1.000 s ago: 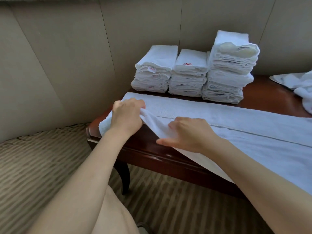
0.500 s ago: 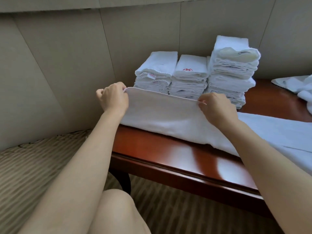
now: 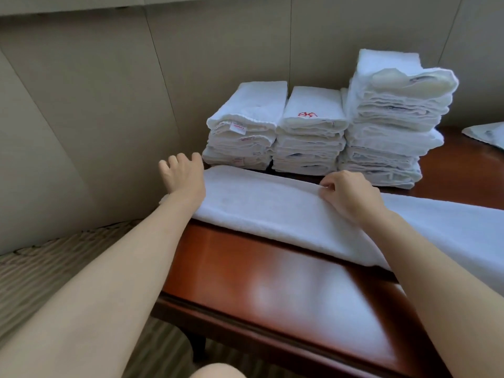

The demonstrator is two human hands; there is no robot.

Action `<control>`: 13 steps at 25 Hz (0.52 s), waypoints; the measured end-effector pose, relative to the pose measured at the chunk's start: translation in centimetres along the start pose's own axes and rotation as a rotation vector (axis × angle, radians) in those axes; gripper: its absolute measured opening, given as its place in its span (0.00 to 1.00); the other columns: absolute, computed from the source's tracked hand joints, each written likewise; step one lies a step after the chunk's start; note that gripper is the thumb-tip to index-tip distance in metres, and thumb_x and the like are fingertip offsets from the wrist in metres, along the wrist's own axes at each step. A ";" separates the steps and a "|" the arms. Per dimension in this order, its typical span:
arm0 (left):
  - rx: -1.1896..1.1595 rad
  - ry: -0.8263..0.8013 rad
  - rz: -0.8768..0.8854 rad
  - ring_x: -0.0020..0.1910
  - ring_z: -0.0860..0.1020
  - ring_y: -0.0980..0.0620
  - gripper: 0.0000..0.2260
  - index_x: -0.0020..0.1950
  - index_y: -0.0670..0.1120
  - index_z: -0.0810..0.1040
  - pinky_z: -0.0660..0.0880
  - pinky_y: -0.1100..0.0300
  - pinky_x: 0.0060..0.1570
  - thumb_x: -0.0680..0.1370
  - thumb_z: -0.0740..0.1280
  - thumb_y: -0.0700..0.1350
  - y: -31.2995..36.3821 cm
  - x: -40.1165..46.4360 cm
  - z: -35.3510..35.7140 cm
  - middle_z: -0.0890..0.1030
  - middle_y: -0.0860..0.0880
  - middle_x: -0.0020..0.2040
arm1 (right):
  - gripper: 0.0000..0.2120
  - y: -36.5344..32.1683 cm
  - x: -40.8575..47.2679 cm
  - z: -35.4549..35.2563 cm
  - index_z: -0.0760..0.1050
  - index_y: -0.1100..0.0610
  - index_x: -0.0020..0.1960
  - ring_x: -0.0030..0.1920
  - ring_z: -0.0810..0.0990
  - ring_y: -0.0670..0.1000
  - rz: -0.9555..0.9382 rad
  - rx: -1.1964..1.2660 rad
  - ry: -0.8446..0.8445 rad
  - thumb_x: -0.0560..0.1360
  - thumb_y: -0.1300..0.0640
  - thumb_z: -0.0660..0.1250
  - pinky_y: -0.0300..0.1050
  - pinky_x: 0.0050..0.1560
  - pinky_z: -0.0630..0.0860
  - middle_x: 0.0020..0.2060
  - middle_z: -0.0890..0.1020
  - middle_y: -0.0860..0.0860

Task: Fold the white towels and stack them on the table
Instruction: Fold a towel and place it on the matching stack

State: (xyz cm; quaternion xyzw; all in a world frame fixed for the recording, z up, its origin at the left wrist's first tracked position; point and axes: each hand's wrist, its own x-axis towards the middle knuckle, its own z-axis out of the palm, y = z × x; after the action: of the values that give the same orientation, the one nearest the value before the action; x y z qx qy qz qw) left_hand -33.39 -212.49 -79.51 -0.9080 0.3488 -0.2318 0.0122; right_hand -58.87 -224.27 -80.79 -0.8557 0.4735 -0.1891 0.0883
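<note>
Beige wall panels behind a glossy red-brown table [image 3: 245,263] with three stacks of folded towels [image 3: 311,129].
Left hand [image 3: 185,175], fingers now loose and spread, has let go at the long white towel [image 3: 267,205]'s left end; right hand [image 3: 349,195] still pinches its far edge, now lowered onto the table.

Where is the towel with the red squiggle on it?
In the head view, the towel with the red mark tops the middle stack of three at the table's far edge by the wall, just behind the long towel.
</note>
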 end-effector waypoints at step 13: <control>-0.358 -0.152 0.951 0.58 0.76 0.40 0.09 0.51 0.45 0.77 0.71 0.54 0.50 0.76 0.59 0.38 21.6 -12.4 -10.6 0.79 0.43 0.57 | 0.10 9.8 -11.9 -11.4 0.72 0.56 0.56 0.60 0.74 0.57 0.276 -0.281 -0.255 0.75 0.59 0.61 0.46 0.50 0.67 0.59 0.75 0.54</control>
State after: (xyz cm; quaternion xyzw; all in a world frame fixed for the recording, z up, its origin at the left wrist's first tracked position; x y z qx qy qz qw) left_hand -59.54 -219.37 -79.18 -0.6510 0.7556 -0.0706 -0.0142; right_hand -76.80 -219.17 -76.42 -0.8038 0.5926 0.0020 0.0521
